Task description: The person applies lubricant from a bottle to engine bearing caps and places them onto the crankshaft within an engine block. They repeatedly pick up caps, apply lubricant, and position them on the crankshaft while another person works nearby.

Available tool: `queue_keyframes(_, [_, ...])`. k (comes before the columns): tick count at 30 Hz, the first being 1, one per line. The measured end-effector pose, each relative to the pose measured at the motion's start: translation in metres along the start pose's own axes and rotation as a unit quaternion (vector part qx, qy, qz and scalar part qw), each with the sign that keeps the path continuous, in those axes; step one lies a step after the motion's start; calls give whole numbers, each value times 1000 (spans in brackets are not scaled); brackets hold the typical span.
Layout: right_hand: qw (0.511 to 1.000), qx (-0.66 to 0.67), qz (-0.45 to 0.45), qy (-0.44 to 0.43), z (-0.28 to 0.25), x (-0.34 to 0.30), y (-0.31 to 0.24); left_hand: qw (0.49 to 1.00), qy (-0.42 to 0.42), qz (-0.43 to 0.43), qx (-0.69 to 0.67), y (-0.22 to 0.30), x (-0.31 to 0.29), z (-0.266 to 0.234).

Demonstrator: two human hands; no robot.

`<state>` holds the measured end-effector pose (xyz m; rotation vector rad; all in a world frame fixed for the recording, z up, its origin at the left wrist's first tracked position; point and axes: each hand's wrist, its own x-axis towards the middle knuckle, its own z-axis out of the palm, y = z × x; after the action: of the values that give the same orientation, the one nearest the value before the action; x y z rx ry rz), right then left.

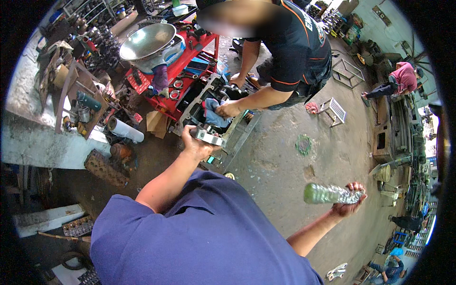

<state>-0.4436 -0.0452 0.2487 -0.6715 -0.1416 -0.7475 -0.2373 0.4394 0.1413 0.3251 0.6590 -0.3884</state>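
Observation:
My left hand (194,146) is closed around a silver metal engine part (209,137) at the near end of an engine block (193,110). Out to the right, my right hand (352,203) grips a clear, ribbed plastic bottle (327,194), tilted on its side with a greenish tint at its left end. Across the block a co-worker in a dark shirt (304,47) leans in. One hand of that person (229,109) presses a blue-grey cloth (212,114) inside the block; the other hand (237,80) rests at its far side.
A red tool cart (206,47) with a large metal bowl (148,41) stands beyond the block. At left are a wooden shelf (71,95) and a white roll (125,129). A small metal stool (332,111) stands on the floor at right. Other people are farther off.

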Motion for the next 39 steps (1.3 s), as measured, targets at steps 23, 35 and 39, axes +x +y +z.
queue_keyframes(23, [917,56,91,383,27,-196,112,996,-9,-45,77,173,204,61])
queue_keyframes(35, [544,-687,-256,408,131,-195,62,992,-3,-51,115,164,192,67])
queue_keyframes(39, [607,-586,-334,421,122,-219,-1,987,-34,-24,156,161,160,71])
